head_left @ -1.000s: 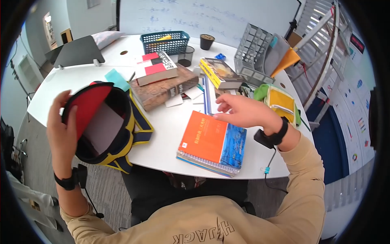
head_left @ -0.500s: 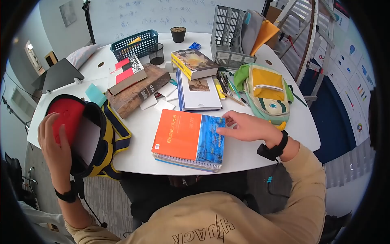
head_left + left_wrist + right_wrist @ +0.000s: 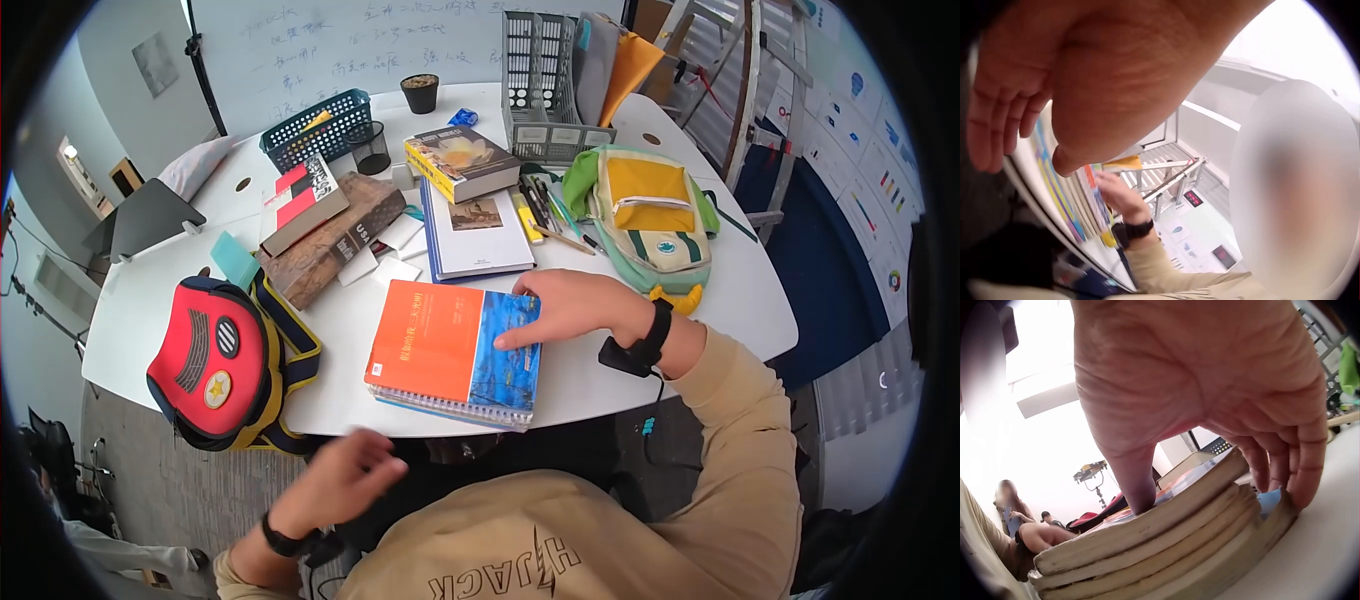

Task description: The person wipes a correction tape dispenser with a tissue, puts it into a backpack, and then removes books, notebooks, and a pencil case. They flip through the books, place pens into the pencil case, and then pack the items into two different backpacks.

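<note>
A stack of books with an orange and blue cover [image 3: 425, 340] lies at the table's front edge. My right hand [image 3: 580, 312] is at its right side; in the right wrist view the thumb of the hand [image 3: 1204, 381] rests on the top cover and the fingers reach down the far side of the stack [image 3: 1147, 550]. My left hand [image 3: 345, 478] is off the table, in front of its edge, fingers loosely bent and holding nothing. Left of the stack sits a red and navy backpack [image 3: 215, 365], its red flap down over the opening.
Thick books [image 3: 330, 240], a lotus-cover book [image 3: 462, 162] on a white book [image 3: 478, 235], pens [image 3: 540, 205] and a green-yellow backpack [image 3: 655, 225] stand behind. Farther back are a teal basket [image 3: 315, 130], mesh cup [image 3: 369, 150], small pot [image 3: 420, 95] and grey file rack [image 3: 545, 90].
My left hand has left the red backpack's flap, which has fallen shut, and moved toward my body. My right hand has come down onto the stack's right side.
</note>
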Motion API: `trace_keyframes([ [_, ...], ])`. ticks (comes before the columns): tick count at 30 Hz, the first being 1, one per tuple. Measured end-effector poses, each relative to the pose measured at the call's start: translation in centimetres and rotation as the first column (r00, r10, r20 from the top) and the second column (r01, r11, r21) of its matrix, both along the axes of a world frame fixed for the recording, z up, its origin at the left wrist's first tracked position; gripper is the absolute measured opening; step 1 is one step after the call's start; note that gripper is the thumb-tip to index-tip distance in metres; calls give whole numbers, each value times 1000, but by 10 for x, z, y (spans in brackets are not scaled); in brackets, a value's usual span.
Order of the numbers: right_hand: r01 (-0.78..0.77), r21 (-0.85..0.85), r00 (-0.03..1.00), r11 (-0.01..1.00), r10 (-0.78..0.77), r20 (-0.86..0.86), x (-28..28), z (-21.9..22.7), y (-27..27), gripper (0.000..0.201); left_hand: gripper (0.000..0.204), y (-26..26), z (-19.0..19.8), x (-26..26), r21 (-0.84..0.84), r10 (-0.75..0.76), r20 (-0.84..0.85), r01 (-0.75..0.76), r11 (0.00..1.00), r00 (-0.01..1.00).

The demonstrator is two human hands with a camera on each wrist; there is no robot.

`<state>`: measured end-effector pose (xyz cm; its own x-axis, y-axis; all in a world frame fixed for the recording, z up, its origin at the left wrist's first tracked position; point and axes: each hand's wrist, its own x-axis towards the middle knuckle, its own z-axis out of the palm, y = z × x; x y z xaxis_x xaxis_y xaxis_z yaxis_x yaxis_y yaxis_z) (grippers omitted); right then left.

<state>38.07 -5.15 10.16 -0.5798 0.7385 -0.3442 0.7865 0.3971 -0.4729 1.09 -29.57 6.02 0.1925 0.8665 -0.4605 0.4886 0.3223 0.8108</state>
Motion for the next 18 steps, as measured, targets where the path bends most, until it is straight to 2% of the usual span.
trace_keyframes([
  [1,-20,-24,1000,1000,21,9,-1,0,-1,104,44,-7,-23,9,-137,54,228,-23,990,972],
  [2,-41,-49,999,998,42,19,-3,0,-4,102,49,-12,-37,20,-274,137,435,-14,962,890],
  [3,-55,-45,998,997,56,26,-4,0,-7,100,58,-11,-36,30,-385,183,483,21,923,856],
  [7,-114,16,993,993,114,21,-11,0,-33,90,67,-12,-55,58,-442,397,635,-109,890,662],
  [10,-168,67,986,984,166,32,-15,-7,-54,88,65,7,-47,66,-443,427,794,-69,894,432],
  [12,-163,73,985,984,158,74,-19,-4,-70,91,63,11,-28,75,-475,474,770,-113,873,426],
  [13,-212,65,977,975,210,42,-19,-6,-75,94,63,13,-21,79,-485,492,765,-131,865,416],
  [14,-179,42,984,983,178,29,-21,-6,-82,97,63,14,-17,81,-495,509,760,-148,856,405],
  [18,-58,-90,998,994,56,-26,-24,-4,-88,104,63,9,-28,77,-414,457,699,-211,886,550],
])
